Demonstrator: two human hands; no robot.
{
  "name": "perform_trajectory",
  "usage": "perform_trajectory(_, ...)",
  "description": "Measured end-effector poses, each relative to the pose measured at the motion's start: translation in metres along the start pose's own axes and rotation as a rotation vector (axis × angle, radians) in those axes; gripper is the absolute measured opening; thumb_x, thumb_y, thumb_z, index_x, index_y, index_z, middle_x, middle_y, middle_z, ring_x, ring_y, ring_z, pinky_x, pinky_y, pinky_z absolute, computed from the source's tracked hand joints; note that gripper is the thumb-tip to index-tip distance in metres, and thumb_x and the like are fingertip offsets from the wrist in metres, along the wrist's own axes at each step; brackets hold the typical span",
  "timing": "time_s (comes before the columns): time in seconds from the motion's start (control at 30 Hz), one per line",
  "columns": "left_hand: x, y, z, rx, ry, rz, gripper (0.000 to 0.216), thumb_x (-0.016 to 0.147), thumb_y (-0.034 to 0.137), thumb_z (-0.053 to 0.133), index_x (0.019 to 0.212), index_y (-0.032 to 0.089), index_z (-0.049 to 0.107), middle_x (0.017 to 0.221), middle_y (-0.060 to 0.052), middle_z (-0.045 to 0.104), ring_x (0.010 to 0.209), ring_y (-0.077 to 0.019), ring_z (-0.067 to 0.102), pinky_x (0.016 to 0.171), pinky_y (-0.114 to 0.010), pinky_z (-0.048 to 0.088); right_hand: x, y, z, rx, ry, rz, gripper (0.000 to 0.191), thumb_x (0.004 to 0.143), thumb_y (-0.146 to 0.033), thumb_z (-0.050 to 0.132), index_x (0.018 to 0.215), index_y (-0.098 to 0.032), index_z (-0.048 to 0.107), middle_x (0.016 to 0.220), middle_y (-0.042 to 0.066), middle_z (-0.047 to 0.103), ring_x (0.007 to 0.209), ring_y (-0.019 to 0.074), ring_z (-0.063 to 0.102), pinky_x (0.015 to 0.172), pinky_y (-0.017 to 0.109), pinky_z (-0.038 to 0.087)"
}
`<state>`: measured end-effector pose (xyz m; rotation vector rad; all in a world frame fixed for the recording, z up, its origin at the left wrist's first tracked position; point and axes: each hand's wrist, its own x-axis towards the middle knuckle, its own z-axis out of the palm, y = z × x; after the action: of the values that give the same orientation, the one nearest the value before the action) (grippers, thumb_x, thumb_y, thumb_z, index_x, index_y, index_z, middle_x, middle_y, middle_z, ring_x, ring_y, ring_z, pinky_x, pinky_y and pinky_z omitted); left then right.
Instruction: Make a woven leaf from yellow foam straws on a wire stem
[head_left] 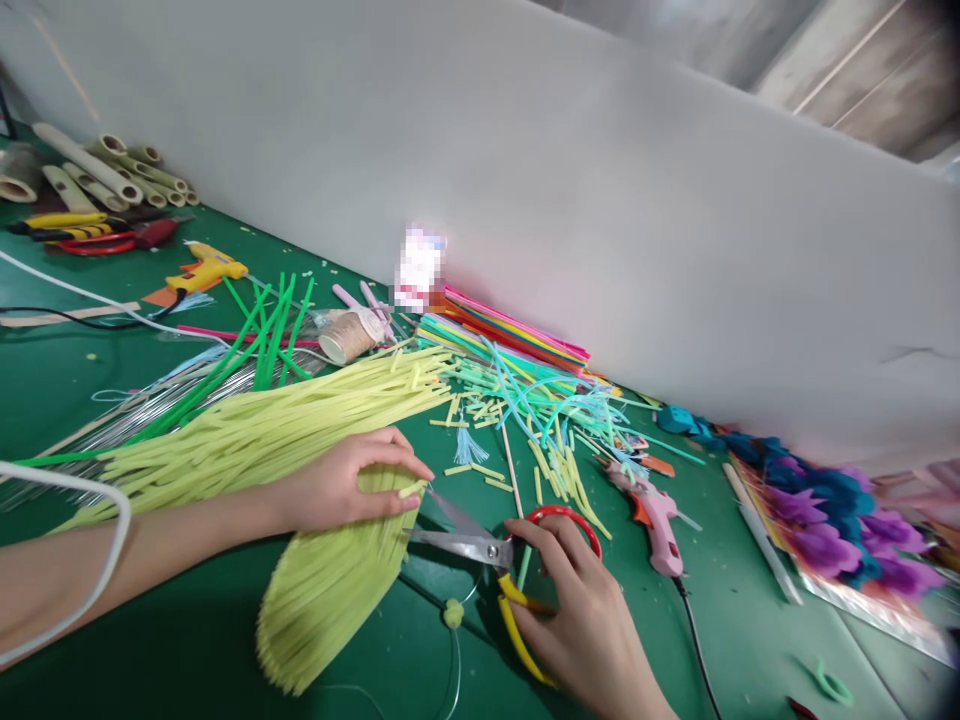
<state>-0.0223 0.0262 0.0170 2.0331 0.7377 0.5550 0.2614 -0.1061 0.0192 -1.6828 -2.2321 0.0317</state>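
My left hand [341, 485] pinches a short yellow-green piece of pipe cleaner [412, 490] between thumb and fingertips. Beneath that hand lies a broad, leaf-shaped mass of yellow-green pipe cleaners [330, 610]. My right hand [589, 610] holds scissors [491, 552] with one red and one yellow handle loop. Their blades are apart, the tips close to the pinched piece. Behind my left forearm stretches a large bundle of long yellow-green pipe cleaners [247, 425]. Just below the blades is a small yellow-green ball [453, 613] beside thin clear line.
A pink glue gun [656, 525] with a cord lies to the right, near purple and blue flowers [825, 520]. Cut bits and coloured stems [525, 365] lie at the back. Further left are a yellow glue gun [206, 268], twine [349, 337], pliers and bamboo tubes [112, 175].
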Motion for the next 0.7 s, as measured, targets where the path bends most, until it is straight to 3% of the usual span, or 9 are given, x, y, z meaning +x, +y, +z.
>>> perform_trajectory(0.3, -0.004, 0.001, 0.004, 0.048, 0.041, -0.063, 0.050, 0.082, 0.050, 0.068, 0.126, 0.031, 0.056, 0.125, -0.003, 0.060, 0.115, -0.0244, 0.057, 0.099, -0.035, 0.043, 0.003, -0.004, 0.008, -0.038, 0.015, 0.009, 0.050, 0.073, -0.016, 0.059, 0.122, -0.023, 0.056, 0.109, 0.010, 0.064, 0.091, 0.0260, 0.068, 0.071, 0.037, 0.060)
perform_trajectory(0.47, -0.004, 0.008, 0.005, 0.044, 0.022, -0.107, 0.058, 0.077, 0.054, 0.071, 0.127, 0.029, 0.056, 0.131, -0.004, 0.060, 0.120, -0.0282, 0.055, 0.102, -0.037, 0.042, 0.001, -0.003, 0.011, -0.029, 0.039, 0.062, 0.052, 0.073, -0.017, 0.059, 0.125, -0.024, 0.055, 0.112, 0.010, 0.063, 0.093, 0.0257, 0.067, 0.073, 0.036, 0.059)
perform_trajectory(0.6, -0.003, 0.009, 0.004, -0.049, -0.027, -0.160, 0.072, 0.072, 0.051, 0.074, 0.135, 0.027, 0.050, 0.132, -0.006, 0.060, 0.118, -0.0294, 0.057, 0.100, -0.038, 0.045, 0.001, -0.004, 0.016, -0.015, 0.057, 0.096, 0.052, 0.075, -0.017, 0.059, 0.126, -0.024, 0.054, 0.113, 0.009, 0.062, 0.096, 0.0251, 0.066, 0.075, 0.036, 0.059)
perform_trajectory(0.7, -0.002, 0.008, -0.001, -0.190, -0.106, -0.165, 0.067, 0.075, 0.045, 0.070, 0.136, 0.025, 0.050, 0.132, -0.005, 0.061, 0.117, -0.0293, 0.058, 0.100, -0.037, 0.046, 0.001, -0.004, 0.019, -0.013, 0.078, 0.106, 0.052, 0.076, -0.018, 0.059, 0.127, -0.024, 0.054, 0.114, 0.009, 0.061, 0.098, 0.0254, 0.066, 0.078, 0.036, 0.058)
